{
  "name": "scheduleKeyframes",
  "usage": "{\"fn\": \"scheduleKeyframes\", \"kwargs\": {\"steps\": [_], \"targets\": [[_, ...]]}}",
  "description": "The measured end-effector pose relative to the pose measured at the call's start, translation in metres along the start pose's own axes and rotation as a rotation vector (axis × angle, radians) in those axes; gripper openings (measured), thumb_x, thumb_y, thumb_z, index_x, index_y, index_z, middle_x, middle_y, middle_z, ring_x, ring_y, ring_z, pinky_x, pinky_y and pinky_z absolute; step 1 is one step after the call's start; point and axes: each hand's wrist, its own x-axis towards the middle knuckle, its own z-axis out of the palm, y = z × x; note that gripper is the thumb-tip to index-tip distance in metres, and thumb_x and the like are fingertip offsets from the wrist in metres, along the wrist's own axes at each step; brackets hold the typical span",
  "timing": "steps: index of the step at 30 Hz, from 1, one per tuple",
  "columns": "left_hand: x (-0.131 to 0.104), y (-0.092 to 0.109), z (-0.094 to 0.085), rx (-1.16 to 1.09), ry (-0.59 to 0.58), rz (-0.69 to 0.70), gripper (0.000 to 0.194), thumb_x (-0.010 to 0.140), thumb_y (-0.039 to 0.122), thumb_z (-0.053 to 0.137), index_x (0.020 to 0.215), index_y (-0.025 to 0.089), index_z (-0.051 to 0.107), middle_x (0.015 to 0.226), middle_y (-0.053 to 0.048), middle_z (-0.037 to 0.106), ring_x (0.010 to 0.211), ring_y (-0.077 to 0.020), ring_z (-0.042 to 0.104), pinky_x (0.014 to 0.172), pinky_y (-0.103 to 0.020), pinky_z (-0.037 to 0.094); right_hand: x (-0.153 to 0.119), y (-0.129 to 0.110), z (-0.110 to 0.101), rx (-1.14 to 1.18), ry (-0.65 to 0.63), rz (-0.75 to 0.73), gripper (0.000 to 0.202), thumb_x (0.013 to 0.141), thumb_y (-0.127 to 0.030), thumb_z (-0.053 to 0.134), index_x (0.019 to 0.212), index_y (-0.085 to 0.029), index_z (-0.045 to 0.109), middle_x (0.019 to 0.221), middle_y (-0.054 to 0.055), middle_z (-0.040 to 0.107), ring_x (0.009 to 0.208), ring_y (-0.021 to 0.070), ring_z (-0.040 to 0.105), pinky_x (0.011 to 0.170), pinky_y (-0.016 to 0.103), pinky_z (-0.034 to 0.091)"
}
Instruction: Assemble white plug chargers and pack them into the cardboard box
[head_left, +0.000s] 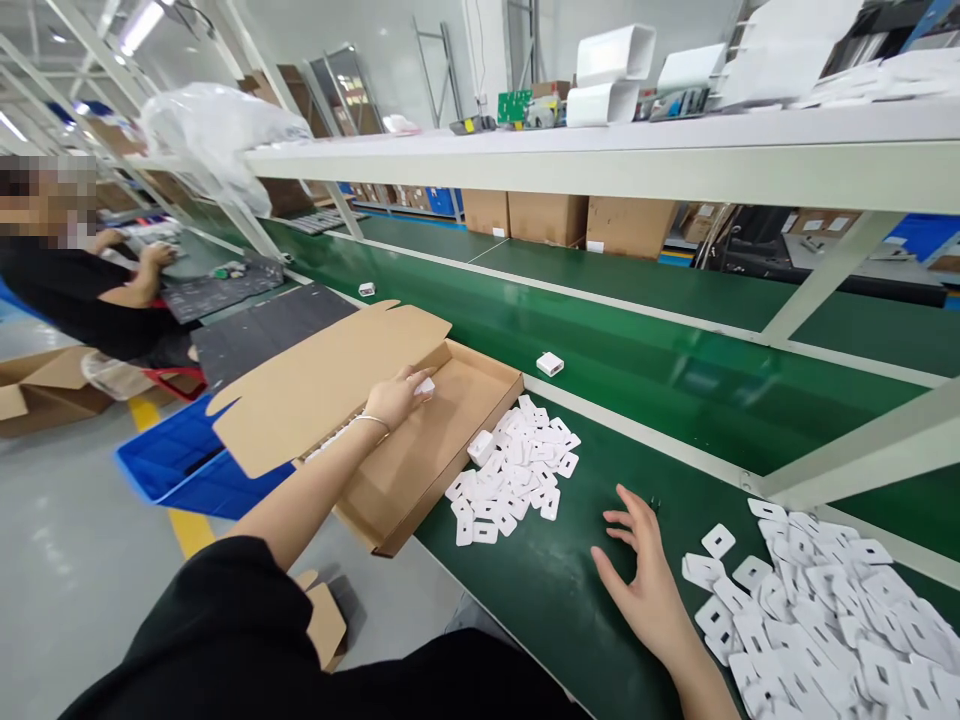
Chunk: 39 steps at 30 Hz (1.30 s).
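My left hand (pixel 394 400) reaches into an open cardboard box (pixel 457 455), its fingers closed round a small white plastic piece (pixel 425 387). Part of that piece is hidden by the fingers. Along the box's near left side, partly under my forearm, runs a row of white pieces (pixel 330 440). My right hand (pixel 637 575) hovers over the green table, fingers apart and nothing in them. Between the box and that hand lies a loose pile of flat white plates (pixel 517 475) with small slots. A white housing (pixel 481 447) rests at the pile's left edge.
A larger heap of white plates (pixel 825 610) covers the right end of the table (pixel 555 590). White housings (pixel 550 364) sit on the green conveyor (pixel 637 400). A shelf (pixel 600 170) spans above. A blue crate (pixel 217 480) stands below left; a co-worker (pixel 82 270) sits beyond.
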Motion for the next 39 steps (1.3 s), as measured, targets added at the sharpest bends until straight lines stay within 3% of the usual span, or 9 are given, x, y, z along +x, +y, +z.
{"fn": "scheduleKeyframes", "kwargs": {"steps": [3, 6, 11, 17, 23, 27, 31, 34, 39], "targets": [[0.008, -0.018, 0.014, 0.05, -0.075, 0.005, 0.047, 0.1, 0.039, 0.054, 0.145, 0.028, 0.061, 0.142, -0.014, 0.064, 0.105, -0.0328, 0.073, 0.085, -0.039, 0.056, 0.002, 0.003, 0.002, -0.016, -0.017, 0.024, 0.064, 0.105, -0.043, 0.055, 0.162, -0.044, 0.027, 0.153, 0.01, 0.041, 0.126, 0.0267, 0.063, 0.105, 0.05, 0.062], [0.012, -0.034, 0.022, 0.09, -0.101, 0.009, 0.044, 0.099, 0.041, 0.054, 0.137, 0.024, 0.068, 0.132, -0.017, 0.067, 0.114, -0.0353, 0.068, 0.094, -0.043, 0.053, 0.003, 0.004, 0.002, -0.028, -0.027, 0.033, 0.061, 0.105, -0.044, 0.054, 0.161, -0.042, 0.029, 0.153, 0.011, 0.042, 0.124, 0.026, 0.064, 0.104, 0.049, 0.063], [0.011, -0.051, 0.031, 0.132, -0.033, -0.002, 0.047, 0.096, 0.049, 0.058, 0.135, 0.026, 0.069, 0.158, -0.019, 0.046, 0.144, -0.0442, 0.04, 0.116, -0.058, 0.036, 0.004, 0.006, 0.002, -0.068, -0.025, 0.039, 0.056, 0.105, -0.045, 0.053, 0.158, -0.039, 0.036, 0.153, 0.011, 0.043, 0.118, 0.0259, 0.067, 0.094, 0.046, 0.066], [0.007, -0.048, 0.041, 0.124, -0.043, -0.096, 0.057, 0.093, 0.048, 0.06, 0.145, 0.023, 0.059, 0.158, -0.025, 0.043, 0.148, -0.0454, 0.037, 0.111, -0.063, 0.038, 0.007, 0.011, -0.003, -0.212, 0.087, 0.036, 0.049, 0.105, -0.045, 0.052, 0.152, -0.037, 0.045, 0.152, 0.012, 0.047, 0.125, 0.0315, 0.062, 0.097, 0.053, 0.062], [0.002, -0.043, 0.042, 0.087, -0.055, -0.109, 0.055, 0.094, 0.042, 0.054, 0.145, 0.021, 0.056, 0.162, -0.024, 0.04, 0.15, -0.0406, 0.038, 0.116, -0.06, 0.037, 0.01, 0.035, -0.023, -0.663, 0.473, 0.051, 0.053, 0.1, -0.046, 0.053, 0.145, -0.018, 0.055, 0.147, 0.026, 0.047, 0.141, 0.0494, 0.044, 0.107, 0.075, 0.041], [0.0, -0.035, 0.036, 0.056, -0.041, -0.146, 0.056, 0.093, 0.042, 0.054, 0.141, 0.015, 0.059, 0.159, -0.029, 0.042, 0.147, -0.0451, 0.043, 0.116, -0.063, 0.037, 0.005, 0.055, -0.023, -0.755, 0.413, 0.18, 0.053, 0.098, -0.043, 0.052, 0.14, -0.011, 0.059, 0.147, 0.03, 0.047, 0.139, 0.0498, 0.047, 0.108, 0.073, 0.042], [0.008, 0.002, 0.019, -0.005, 0.176, -0.128, 0.054, 0.098, 0.042, 0.047, 0.141, 0.011, 0.059, 0.162, -0.029, 0.034, 0.147, -0.0466, 0.041, 0.122, -0.062, 0.03, 0.003, 0.057, -0.014, -0.695, 0.316, 0.185, 0.042, 0.1, -0.037, 0.05, 0.131, -0.013, 0.065, 0.147, 0.025, 0.054, 0.139, 0.0425, 0.051, 0.11, 0.062, 0.047], [0.021, 0.064, -0.001, -0.132, 0.318, 0.042, 0.049, 0.098, 0.037, 0.048, 0.138, 0.013, 0.061, 0.152, -0.025, 0.043, 0.143, -0.0412, 0.046, 0.118, -0.054, 0.037, 0.004, 0.051, -0.012, -0.646, 0.301, 0.138, 0.035, 0.103, -0.03, 0.045, 0.126, -0.018, 0.068, 0.142, 0.019, 0.062, 0.132, 0.0358, 0.059, 0.105, 0.054, 0.053], [0.032, 0.209, -0.018, -0.205, 0.037, 0.434, 0.052, 0.099, 0.032, 0.049, 0.146, 0.012, 0.053, 0.142, -0.022, 0.051, 0.131, -0.0359, 0.056, 0.111, -0.046, 0.044, 0.005, 0.048, -0.024, -0.721, 0.387, 0.126, 0.032, 0.1, -0.026, 0.05, 0.123, -0.016, 0.069, 0.122, 0.016, 0.069, 0.109, 0.0324, 0.063, 0.092, 0.048, 0.052]]}}
